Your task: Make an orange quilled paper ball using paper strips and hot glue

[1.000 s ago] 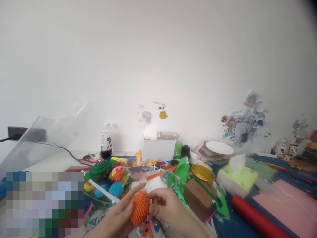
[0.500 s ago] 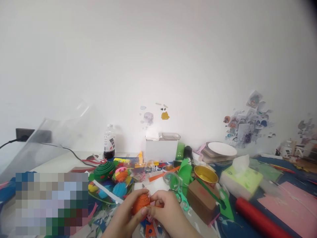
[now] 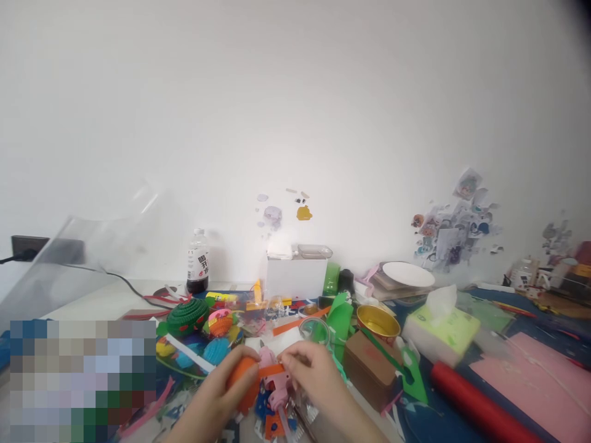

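Note:
In my left hand [image 3: 217, 394] is a rounded orange corrugated-paper coil [image 3: 243, 383], with the fingers curled around it. From its right side a short orange paper strip [image 3: 271, 371] stretches across to my right hand [image 3: 314, 374], whose thumb and forefinger pinch the strip's end. Just beneath the strip lies a pink glue gun [image 3: 277, 384] with a clear glue stick in it, partly covered by the strip. Left of my hands stands a plate [image 3: 182, 371] bearing a green coiled paper piece [image 3: 188, 317] and several blue and orange ones.
Paper scraps surround my hands. A brown box [image 3: 369, 369], a gold tin [image 3: 378, 323] and a roll of tape [image 3: 314, 331] stand to the right, with a tissue pack [image 3: 441, 332] and a red roll [image 3: 480, 403] beyond. A bottle [image 3: 197, 261] stands by the wall.
My right hand has drawn away from the orange coil, and a strip now spans the gap. The coil has turned and shifted left in my left hand, uncovering the glue gun.

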### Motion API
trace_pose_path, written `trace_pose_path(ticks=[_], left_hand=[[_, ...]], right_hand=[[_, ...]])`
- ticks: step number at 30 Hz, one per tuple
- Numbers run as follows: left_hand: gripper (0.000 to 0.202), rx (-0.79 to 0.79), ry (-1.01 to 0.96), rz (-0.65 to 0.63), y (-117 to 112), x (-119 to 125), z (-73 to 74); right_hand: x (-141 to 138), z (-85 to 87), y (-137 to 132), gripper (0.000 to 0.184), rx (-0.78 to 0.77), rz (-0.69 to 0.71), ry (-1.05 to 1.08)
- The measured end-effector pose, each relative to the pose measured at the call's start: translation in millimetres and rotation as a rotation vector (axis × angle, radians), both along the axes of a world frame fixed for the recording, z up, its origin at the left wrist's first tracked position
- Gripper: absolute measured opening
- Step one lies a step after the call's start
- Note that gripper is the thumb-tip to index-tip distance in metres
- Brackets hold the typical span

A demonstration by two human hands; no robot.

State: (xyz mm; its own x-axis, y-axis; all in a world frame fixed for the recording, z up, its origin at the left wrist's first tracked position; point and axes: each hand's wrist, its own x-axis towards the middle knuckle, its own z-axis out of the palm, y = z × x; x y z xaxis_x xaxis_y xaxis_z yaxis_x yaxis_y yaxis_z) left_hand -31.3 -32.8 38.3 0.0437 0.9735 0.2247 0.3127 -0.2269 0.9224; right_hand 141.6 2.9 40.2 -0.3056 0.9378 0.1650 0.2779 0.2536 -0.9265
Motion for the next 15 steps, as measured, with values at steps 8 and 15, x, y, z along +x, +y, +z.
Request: trace_pose_path(ticks=[8, 15], left_hand=[[0.029, -0.173, -0.563, 0.195, 24.2, -10.7, -13.1], [0.029, -0.073, -0.253, 0.207, 24.0, -12.5, -7.5]], right_hand=[[9.8, -15.9, 9.0, 0.039, 0.609, 0.111, -0.765], [7.3, -24.7, 16.7, 0.031, 0.585, 0.1, -0.86]])
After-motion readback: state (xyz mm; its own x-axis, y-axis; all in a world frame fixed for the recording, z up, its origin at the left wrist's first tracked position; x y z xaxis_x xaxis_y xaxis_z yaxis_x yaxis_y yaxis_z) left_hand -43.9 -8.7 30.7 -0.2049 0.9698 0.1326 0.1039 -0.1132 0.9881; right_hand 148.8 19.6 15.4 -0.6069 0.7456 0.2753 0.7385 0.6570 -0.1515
